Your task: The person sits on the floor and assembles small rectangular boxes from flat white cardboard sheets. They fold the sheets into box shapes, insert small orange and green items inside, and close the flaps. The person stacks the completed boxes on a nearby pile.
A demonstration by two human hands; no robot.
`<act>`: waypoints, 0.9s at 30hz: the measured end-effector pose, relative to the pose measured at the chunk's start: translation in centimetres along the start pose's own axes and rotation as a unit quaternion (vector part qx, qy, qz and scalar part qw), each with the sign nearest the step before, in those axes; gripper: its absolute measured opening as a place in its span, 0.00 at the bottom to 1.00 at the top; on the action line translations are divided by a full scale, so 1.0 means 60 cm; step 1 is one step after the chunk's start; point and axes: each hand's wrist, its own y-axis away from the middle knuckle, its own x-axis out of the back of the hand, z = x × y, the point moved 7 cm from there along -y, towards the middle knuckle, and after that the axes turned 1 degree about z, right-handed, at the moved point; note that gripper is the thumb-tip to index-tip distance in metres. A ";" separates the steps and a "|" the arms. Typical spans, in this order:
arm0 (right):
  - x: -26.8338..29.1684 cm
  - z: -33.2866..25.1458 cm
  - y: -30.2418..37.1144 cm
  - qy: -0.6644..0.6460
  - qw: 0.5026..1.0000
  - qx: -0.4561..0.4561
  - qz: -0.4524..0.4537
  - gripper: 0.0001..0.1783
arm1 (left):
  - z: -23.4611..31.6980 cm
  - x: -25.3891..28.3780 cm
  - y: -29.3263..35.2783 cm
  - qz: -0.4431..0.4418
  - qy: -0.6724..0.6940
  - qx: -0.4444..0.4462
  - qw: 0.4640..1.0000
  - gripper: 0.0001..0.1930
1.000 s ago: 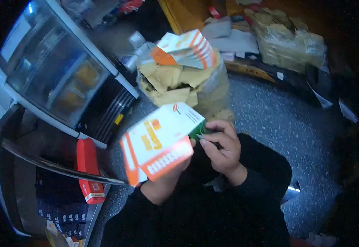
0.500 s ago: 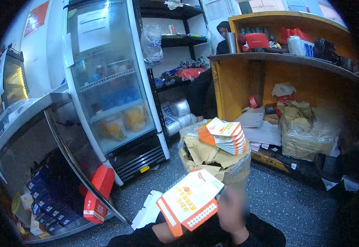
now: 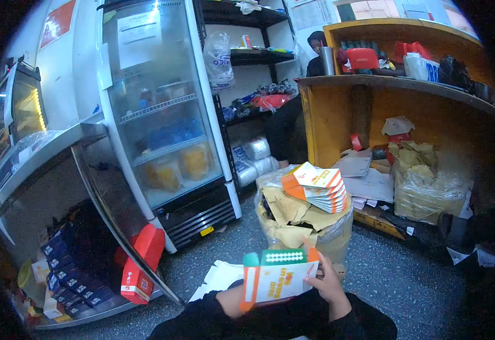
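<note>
The largest item I record is the wooden cabinet, back right, its shelves loaded. To its left stands the glass-door fridge, shut, with 2 yellow-orange bags on a lower shelf. At my far left is the metal counter, with dark blue packets inside it. Ahead of me on the speckled floor sits 1 film-wrapped bundle, its brown paper torn at the top; on it leans a stack of folded cartons. A red case rests at the counter's right end.

The white-and-orange carton is between my 2 hands — in front of my body, printed face toward me, green flap raised along the top. My right hand pinches its right end, thumb on the printed face. My left hand is at the left end — fingers hidden behind it, grip cannot be told.
</note>
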 end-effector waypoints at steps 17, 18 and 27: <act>0.008 0.035 0.004 -0.077 0.990 -0.120 0.006 0.15 | 0.008 -0.016 0.022 0.056 -0.325 -0.191 0.925 0.22; 0.014 0.041 0.005 -0.035 0.992 -0.120 0.019 0.13 | 0.010 -0.025 0.028 0.066 -0.348 -0.201 0.913 0.23; -0.016 -0.014 0.026 0.044 0.997 0.025 0.060 0.07 | 0.039 -0.033 0.081 0.135 -0.387 -0.307 0.859 0.17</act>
